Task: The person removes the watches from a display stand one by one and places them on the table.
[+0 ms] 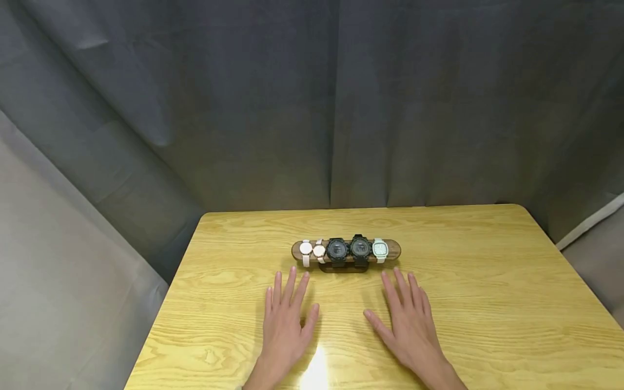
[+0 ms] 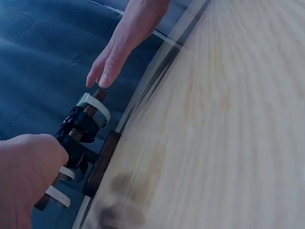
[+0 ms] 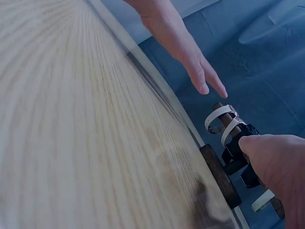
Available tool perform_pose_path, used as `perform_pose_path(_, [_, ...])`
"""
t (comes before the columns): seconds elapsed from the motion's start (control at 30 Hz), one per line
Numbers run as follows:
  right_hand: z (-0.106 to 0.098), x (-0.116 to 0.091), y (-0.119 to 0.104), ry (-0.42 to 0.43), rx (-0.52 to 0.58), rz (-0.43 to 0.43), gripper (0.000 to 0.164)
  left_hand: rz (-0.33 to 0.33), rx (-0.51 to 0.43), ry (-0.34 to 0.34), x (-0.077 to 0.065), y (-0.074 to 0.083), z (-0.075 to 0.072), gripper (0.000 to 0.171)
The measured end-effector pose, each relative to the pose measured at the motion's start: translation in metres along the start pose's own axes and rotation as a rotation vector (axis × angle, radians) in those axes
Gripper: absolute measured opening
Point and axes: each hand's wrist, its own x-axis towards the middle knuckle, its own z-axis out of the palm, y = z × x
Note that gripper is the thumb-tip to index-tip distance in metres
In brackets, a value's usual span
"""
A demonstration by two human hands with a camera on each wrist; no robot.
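Note:
A dark wooden watch stand (image 1: 394,249) on a low base holds several wristwatches in a row. At its left end are two pale-strapped watches, a larger one (image 1: 305,248) and a smaller one (image 1: 319,251). Two black digital watches, one (image 1: 337,249) beside the other (image 1: 361,248), fill the middle. A mint-green square watch (image 1: 380,248) is at the right. My left hand (image 1: 285,330) is spread in front of the stand's left end, holding nothing. My right hand (image 1: 411,330), also spread and holding nothing, is before its right end. Both wrist views show the hands above the tabletop.
The stand rests on a light wood-grain table (image 1: 219,303), toward its far side. A dark grey curtain (image 1: 263,108) hangs behind the table's back edge. Paler grey cloth (image 1: 58,281) hangs at the left. Light glares on the tabletop between the wrists.

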Motion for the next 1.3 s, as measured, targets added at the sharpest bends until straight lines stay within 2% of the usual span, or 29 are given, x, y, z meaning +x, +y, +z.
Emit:
perform_pose_path(0.2, [0.004,0.012,0.009,0.073,0.077,0.007,0.091,0.027,-0.087,0.052,0.017,-0.010,-0.004,0.072])
perform_pose_path(0.37, [0.010,0.025,0.025,0.172,0.193,-0.001,0.084,0.026,-0.181,0.049,0.036,-0.018,-0.008,0.072])
perform_pose_path(0.53, [0.015,0.041,0.041,0.274,0.263,-0.051,0.077,0.005,-0.281,0.025,0.058,-0.030,-0.007,0.069])
perform_pose_path(0.7, [0.021,0.057,0.053,0.367,0.332,-0.114,0.069,-0.035,-0.366,-0.036,0.076,-0.044,-0.005,0.064])
perform_pose_path(0.8, [0.023,0.066,0.058,0.386,0.367,-0.135,0.064,-0.022,-0.383,-0.076,0.085,-0.051,-0.004,0.063])
perform_pose_path(0.93, [0.027,0.078,0.061,0.402,0.397,-0.159,0.060,0.026,-0.369,-0.123,0.096,-0.059,-0.006,0.063])
perform_pose_path(1.1, [0.028,0.089,0.064,0.426,0.400,-0.197,0.058,0.057,-0.373,-0.168,0.106,-0.062,-0.007,0.064])
perform_pose_path(1.3, [0.027,0.092,0.065,0.430,0.393,-0.206,0.054,0.080,-0.477,-0.197,0.113,-0.064,-0.002,0.063])
